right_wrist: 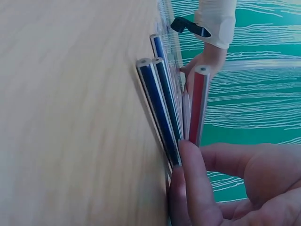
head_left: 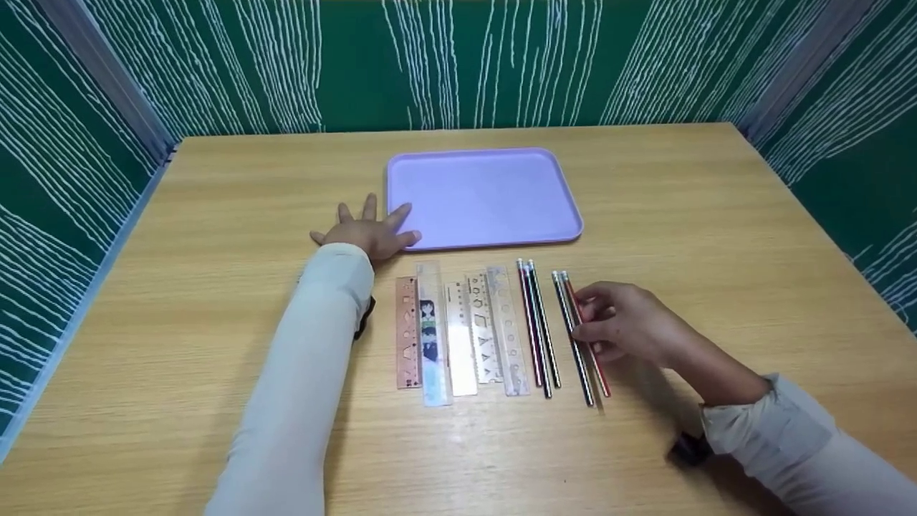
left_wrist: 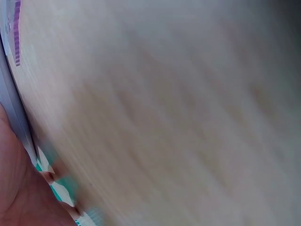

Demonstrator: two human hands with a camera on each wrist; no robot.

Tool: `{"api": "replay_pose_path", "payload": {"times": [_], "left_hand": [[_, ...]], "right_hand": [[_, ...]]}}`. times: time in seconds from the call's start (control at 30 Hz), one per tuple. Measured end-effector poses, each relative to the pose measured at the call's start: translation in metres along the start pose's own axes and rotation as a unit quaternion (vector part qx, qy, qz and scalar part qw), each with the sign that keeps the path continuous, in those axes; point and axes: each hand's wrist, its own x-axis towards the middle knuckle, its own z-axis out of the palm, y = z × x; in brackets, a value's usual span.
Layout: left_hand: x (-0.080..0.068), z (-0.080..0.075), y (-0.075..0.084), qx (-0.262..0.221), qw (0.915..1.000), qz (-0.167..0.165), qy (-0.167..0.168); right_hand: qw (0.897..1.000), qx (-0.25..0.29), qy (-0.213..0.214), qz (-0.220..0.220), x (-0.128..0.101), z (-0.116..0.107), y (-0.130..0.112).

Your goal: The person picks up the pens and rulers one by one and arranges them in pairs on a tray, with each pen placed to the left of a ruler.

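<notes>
My left hand [head_left: 369, 231] lies flat on the wooden table [head_left: 215, 308] with fingers spread, at the front left corner of a lilac tray [head_left: 483, 197]; its palm [left_wrist: 19, 188] shows beside the tray's rim [left_wrist: 14, 108]. My right hand [head_left: 584, 319] curls its fingers around a red pencil [head_left: 598, 369], the rightmost of several pencils lying side by side. In the right wrist view the red pencil [right_wrist: 200, 103] is tilted up off the table, pinched by my fingertips [right_wrist: 190, 160], with dark blue pencils [right_wrist: 160, 103] flat beside it.
Several rulers [head_left: 458, 333], one copper-coloured and the others clear or pale, lie in a row between my arms. Two more pencils [head_left: 537, 330] lie just right of them. Green patterned walls [head_left: 458, 57] enclose the table on three sides.
</notes>
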Motion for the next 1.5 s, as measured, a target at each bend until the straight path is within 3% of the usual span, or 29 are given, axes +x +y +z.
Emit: {"api": "replay_pose_path", "payload": {"times": [0.37,0.6,1.23,1.5], "left_hand": [[-0.002,-0.002,0.002,-0.007,1.0,-0.001,-0.005],[0.004,0.0,0.001,-0.005,0.9999,0.0,-0.009],[0.014,0.003,-0.004,0.002,1.0,-0.003,-0.008],[0.007,0.001,-0.004,0.011,0.9999,-0.002,-0.005]], "right_hand": [[1.0,0.019,-0.01,-0.005,0.002,-0.003,0.003],[0.999,0.031,-0.013,-0.006,0.008,-0.001,0.0],[0.998,0.059,-0.006,-0.017,0.043,0.007,-0.023],[0.996,0.077,-0.003,-0.034,0.06,0.012,-0.037]]}}
